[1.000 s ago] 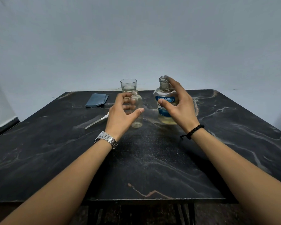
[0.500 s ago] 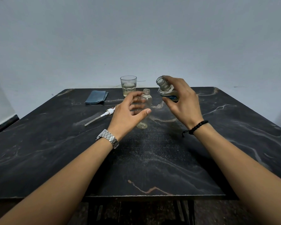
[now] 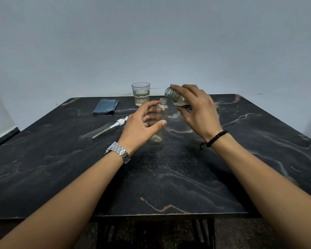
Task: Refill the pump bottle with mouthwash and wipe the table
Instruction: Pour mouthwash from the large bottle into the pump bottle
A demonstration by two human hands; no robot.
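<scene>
Clear pump bottle (image 3: 162, 112) (uncapped) stands empty, upright.

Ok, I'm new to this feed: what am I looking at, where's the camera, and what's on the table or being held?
There is no machine here: these are a person's two bare hands, filmed by one wide-angle camera worn on the head, looking forward and down. The right hand has its grip on the clear mouthwash bottle with the blue label, tilted, open mouth toward the small clear empty pump bottle. The left hand curls around that small bottle, which stands upright on the black marble-patterned table. Also lying there: the white pump head with its tube, a folded blue cloth and a clear drinking glass holding some pale liquid.
</scene>
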